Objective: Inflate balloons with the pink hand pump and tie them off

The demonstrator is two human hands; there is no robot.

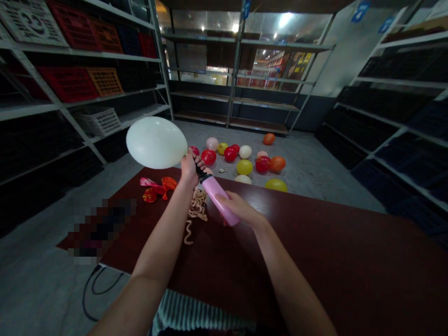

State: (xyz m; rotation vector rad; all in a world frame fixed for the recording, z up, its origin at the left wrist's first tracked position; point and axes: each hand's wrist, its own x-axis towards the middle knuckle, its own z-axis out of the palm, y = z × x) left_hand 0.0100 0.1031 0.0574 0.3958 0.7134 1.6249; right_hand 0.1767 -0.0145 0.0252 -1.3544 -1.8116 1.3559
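A pale white inflated balloon (156, 142) sits on the black nozzle of a pink hand pump (219, 198), held above the dark red table (350, 261). My left hand (191, 168) is closed round the balloon's neck at the nozzle. My right hand (236, 207) grips the pink pump body lower down. Just under the pump lies a pile of tan uninflated balloons (196, 210) on the table.
Red and orange limp balloons (157, 187) lie on the table's left part. Several inflated red, yellow, orange and white balloons (245, 161) rest on the grey floor beyond the table. Metal shelves with crates line both sides and the back. A black cable (93, 287) curls on the floor.
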